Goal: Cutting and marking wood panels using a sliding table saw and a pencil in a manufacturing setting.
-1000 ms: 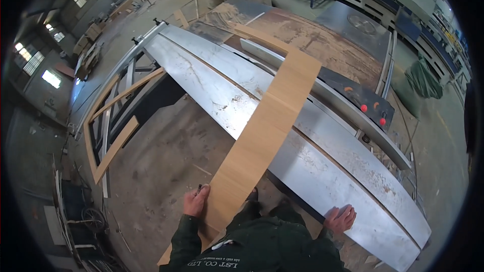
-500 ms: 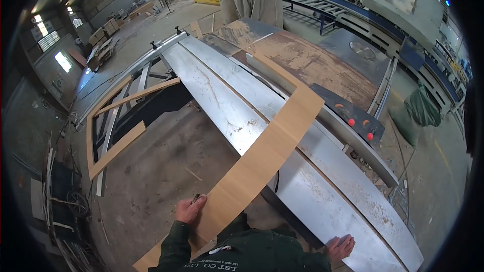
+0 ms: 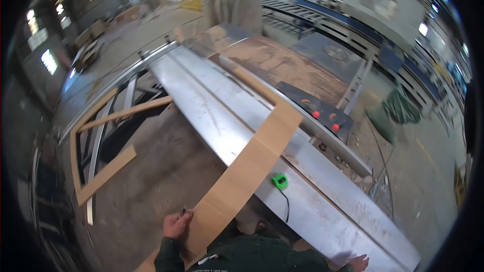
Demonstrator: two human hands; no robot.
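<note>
A long light-brown wooden panel [image 3: 247, 166] slants across the silvery metal sliding table [image 3: 322, 211], its lower end reaching toward my body. At its far end a narrow strip of the same colour turns off along the fence, making an L shape. My left hand [image 3: 176, 224] is closed at the panel's left edge, with a small dark stick-like thing poking out of its fingers. My right hand [image 3: 359, 263] rests on the table's near end, fingers stretched and holding nothing. Between panel and right hand lies a green tape measure [image 3: 280, 181] with a black strap.
An angled wooden frame piece [image 3: 108, 174] lies over the table's metal outrigger at left. Beyond the fence, a dusty saw table [image 3: 282, 65] bears a dark plate with red knobs [image 3: 316, 115]. A green sack [image 3: 401, 106] stands at right, a roller conveyor [image 3: 292, 15] behind.
My view has shifted, and the panel has moved nearer to me over the table. The green tape measure now shows beside it. My right hand has slid toward the table's near end.
</note>
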